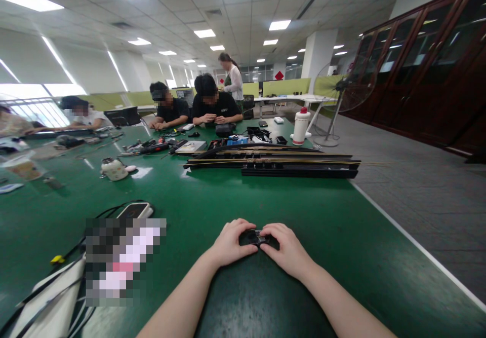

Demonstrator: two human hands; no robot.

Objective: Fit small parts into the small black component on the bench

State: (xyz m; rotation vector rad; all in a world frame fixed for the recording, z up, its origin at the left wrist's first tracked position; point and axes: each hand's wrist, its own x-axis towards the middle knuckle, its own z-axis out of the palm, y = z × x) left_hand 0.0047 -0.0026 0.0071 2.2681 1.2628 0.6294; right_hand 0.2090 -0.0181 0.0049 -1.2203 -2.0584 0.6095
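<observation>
- L hand [230,244] & R hand [288,251]: fingers of both pinching small dk part [248,237] btwn them; can't tell if it touches tabletop [326,216] below.
- Risk: part's tiny, so uneven or loose pinch could prob. let it slip & drop.
- Fingers hide most of it; exact shape unclear.
- L of fingers: phone [133,210], area beside it pixelated out.
- Beyond fingers: black strips [298,173]; clutter past them hard to make out.
</observation>
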